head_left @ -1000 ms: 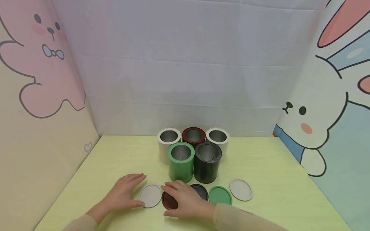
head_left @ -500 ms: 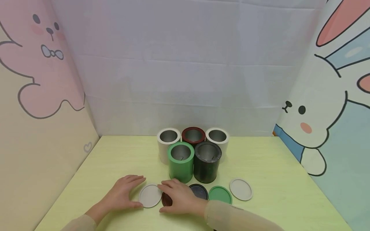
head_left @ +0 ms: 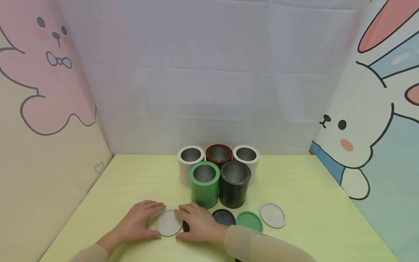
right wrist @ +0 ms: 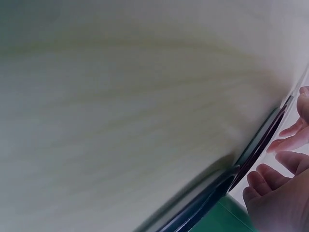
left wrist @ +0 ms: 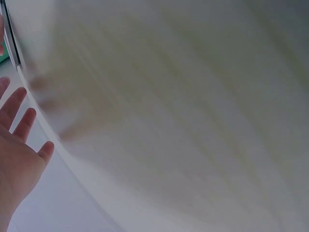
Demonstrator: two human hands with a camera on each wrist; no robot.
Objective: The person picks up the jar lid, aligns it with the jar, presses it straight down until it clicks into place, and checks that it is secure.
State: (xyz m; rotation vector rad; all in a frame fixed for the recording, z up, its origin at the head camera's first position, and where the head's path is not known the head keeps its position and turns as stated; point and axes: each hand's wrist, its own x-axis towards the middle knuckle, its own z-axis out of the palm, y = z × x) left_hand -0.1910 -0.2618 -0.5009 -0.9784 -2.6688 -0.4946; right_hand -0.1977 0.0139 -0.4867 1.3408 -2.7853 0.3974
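Observation:
My left hand rests on the table with straight, spread fingers, just left of a white round lid; its thumb lies near the lid's lower left edge. From the right, my right hand reaches over a dark brown lid and covers most of it. Its fingertips and thumb lie spread near the white lid's right edge; whether they touch it I cannot tell. In the right wrist view that hand has relaxed fingers, beside the tilted-looking dark lid edges. The left wrist view shows the left hand with nothing gripped.
To the right lie a black lid, a green lid and another white lid. Behind stand lidless cans: green, black, two white, one a white can, and a dark red can. A white cloth hangs behind.
My right hand has slid left over the brown lid to the white lid's right edge, uncovering more of the black lid. My left hand has barely moved; the cans stay put.

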